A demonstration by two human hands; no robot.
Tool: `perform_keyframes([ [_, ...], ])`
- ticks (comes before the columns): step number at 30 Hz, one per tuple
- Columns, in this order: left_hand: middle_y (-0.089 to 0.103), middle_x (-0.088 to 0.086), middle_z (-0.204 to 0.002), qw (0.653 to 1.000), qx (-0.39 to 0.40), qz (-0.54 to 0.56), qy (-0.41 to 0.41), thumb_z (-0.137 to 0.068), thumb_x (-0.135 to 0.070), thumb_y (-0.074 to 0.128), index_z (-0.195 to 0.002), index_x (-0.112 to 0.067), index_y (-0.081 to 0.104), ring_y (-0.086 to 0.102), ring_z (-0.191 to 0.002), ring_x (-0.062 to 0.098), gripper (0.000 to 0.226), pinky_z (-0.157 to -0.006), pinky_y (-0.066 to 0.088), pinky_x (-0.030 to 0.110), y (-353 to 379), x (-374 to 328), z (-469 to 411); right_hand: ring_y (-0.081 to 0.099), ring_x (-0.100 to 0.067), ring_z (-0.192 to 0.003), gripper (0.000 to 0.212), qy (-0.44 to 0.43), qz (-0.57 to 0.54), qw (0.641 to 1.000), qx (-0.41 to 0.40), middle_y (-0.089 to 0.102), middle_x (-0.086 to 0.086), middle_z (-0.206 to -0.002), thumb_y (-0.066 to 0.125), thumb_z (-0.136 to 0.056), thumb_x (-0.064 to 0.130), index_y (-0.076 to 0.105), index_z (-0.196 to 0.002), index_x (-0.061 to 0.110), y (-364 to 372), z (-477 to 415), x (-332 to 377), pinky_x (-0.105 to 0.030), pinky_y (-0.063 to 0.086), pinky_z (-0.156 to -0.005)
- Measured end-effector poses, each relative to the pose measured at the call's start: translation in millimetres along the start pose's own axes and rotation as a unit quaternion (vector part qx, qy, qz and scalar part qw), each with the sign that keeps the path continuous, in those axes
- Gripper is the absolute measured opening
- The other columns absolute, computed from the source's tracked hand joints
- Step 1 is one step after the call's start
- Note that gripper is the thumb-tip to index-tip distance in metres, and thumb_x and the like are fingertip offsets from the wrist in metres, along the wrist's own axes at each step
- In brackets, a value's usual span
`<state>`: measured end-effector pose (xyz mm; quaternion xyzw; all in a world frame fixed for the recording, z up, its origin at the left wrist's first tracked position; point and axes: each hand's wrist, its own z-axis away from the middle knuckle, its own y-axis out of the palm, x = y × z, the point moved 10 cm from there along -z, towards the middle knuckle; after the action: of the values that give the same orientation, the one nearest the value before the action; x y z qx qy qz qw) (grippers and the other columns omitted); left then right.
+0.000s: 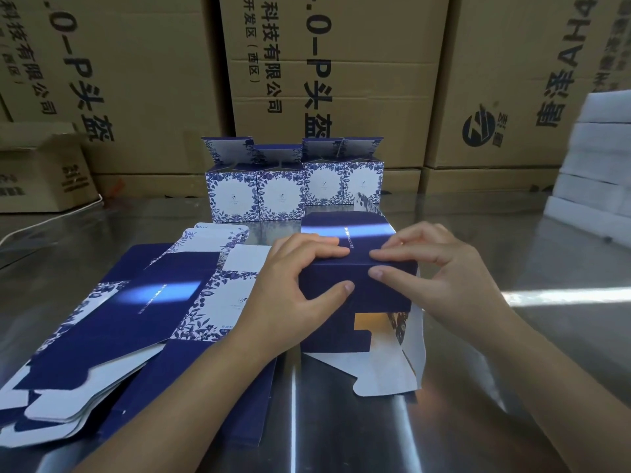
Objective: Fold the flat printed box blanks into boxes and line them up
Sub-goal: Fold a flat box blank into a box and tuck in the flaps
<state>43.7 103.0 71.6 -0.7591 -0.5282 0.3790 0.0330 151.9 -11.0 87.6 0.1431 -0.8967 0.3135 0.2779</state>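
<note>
Bare forearms are stretching forward over the steel tabletop (478,421), and both hands are meeting on the box (362,295), which is lying on its side at the middle of the tabletop. At the box's near top edge the left hand (300,285) is gripping it, fingers (327,250) curled over the navy top face and thumb pressing the front face. The right hand (440,278) is mirroring it, fingers (392,254) curled on top and thumb on the front, and the fingertips of the two hands are nearly touching. Below the box's front face, toward the camera, its white flaps (382,370) are hanging open onto the tabletop. Left of the box, partly under the left forearm, a loose pile of blanks (136,322) is lying flat and fanned out, navy and white with blue flower print. Just behind the box, four finished boxes (293,192) are standing upright side by side in a row, top flaps open and pointing up, white flower-framed panels facing the camera. Farther behind the box, big brown cartons (341,80) with black print are forming a wall. Well right of the box, white foam blocks (597,165) are sitting stacked. Far left of the box a small carton (41,172) is sitting with a white cable (51,216) running beside it.
</note>
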Motion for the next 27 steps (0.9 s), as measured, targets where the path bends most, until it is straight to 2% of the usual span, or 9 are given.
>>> perform_keyframes([
  [6, 0.06, -0.016, -0.112, 1.0, 0.001, -0.002, 0.0, -0.072, -0.029, 0.069, -0.102, -0.033, 0.064, 0.048, -0.115, 0.004, 0.03, -0.096, 0.029, 0.008, -0.2, 0.7, -0.2, 0.052, 0.0, -0.099, 0.022, 0.021, -0.021, 1.0, 0.011, 0.063, 0.015, -0.091, 0.067, -0.063, 0.046, 0.072, -0.083, 0.038, 1.1, -1.0, -2.9, -0.012, 0.04, -0.083],
  [11, 0.06, -0.016, -0.112, 1.0, 0.002, -0.003, -0.002, -0.073, -0.029, 0.069, -0.102, -0.033, 0.064, 0.048, -0.115, 0.003, 0.03, -0.096, 0.028, 0.007, 0.1, 1.5, -0.5, 0.052, -0.004, -0.097, 0.015, 0.006, -0.004, 1.0, 0.014, 0.063, 0.011, -0.09, 0.077, -0.07, 0.031, 0.074, -0.084, 0.035, 1.7, -1.5, -0.3, -0.011, 0.037, -0.083],
  [15, 0.06, -0.015, -0.112, 1.0, 0.004, -0.004, -0.001, -0.073, -0.029, 0.069, -0.102, -0.033, 0.063, 0.048, -0.115, 0.005, 0.03, -0.096, 0.028, 0.007, 0.9, 1.6, -0.7, 0.051, -0.003, -0.095, 0.015, 0.005, -0.02, 1.0, 0.014, 0.063, 0.01, -0.086, 0.07, -0.067, 0.038, 0.073, -0.081, 0.034, 2.1, -2.7, 2.0, -0.011, 0.039, -0.08],
  [17, 0.061, -0.013, -0.112, 1.0, 0.004, -0.001, 0.002, -0.074, -0.028, 0.069, -0.102, -0.033, 0.063, 0.048, -0.115, 0.005, 0.029, -0.096, 0.028, 0.008, 1.3, 0.5, -0.3, 0.05, -0.004, -0.091, 0.01, -0.011, -0.009, 1.0, 0.013, 0.064, 0.011, -0.084, 0.073, -0.07, 0.031, 0.071, -0.079, 0.035, 1.6, -3.8, 5.4, -0.01, 0.036, -0.079],
  [19, 0.061, -0.011, -0.112, 1.0, 0.006, 0.003, 0.003, -0.075, -0.026, 0.067, -0.103, -0.031, 0.063, 0.048, -0.115, 0.006, 0.029, -0.097, 0.029, 0.009, 1.7, -0.3, -0.1, 0.05, -0.006, -0.088, 0.014, -0.029, 0.013, 0.999, 0.01, 0.065, 0.013, -0.082, 0.076, -0.072, 0.023, 0.071, -0.079, 0.034, 0.9, -3.8, 8.0, -0.015, 0.036, -0.081],
  [23, 0.061, -0.01, -0.113, 1.0, 0.013, 0.003, 0.004, -0.075, -0.022, 0.065, -0.104, -0.03, 0.063, 0.048, -0.115, 0.005, 0.03, -0.098, 0.028, 0.01, 2.5, -0.3, 0.0, 0.051, -0.003, -0.084, 0.017, -0.051, 0.035, 0.998, -0.002, 0.064, 0.016, -0.08, 0.078, -0.073, 0.018, 0.072, -0.079, 0.032, -1.3, -4.0, 12.0, -0.031, 0.038, -0.086],
  [27, 0.06, -0.01, -0.114, 1.0, 0.018, 0.001, 0.001, -0.074, -0.017, 0.063, -0.105, -0.029, 0.063, 0.046, -0.116, 0.005, 0.034, -0.098, 0.027, 0.008, 3.3, 0.7, 0.3, 0.052, -0.006, -0.082, 0.015, -0.065, 0.058, 0.996, -0.01, 0.063, 0.018, -0.08, 0.079, -0.073, 0.018, 0.073, -0.081, 0.029, -2.2, -4.1, 14.3, -0.033, 0.038, -0.084],
])
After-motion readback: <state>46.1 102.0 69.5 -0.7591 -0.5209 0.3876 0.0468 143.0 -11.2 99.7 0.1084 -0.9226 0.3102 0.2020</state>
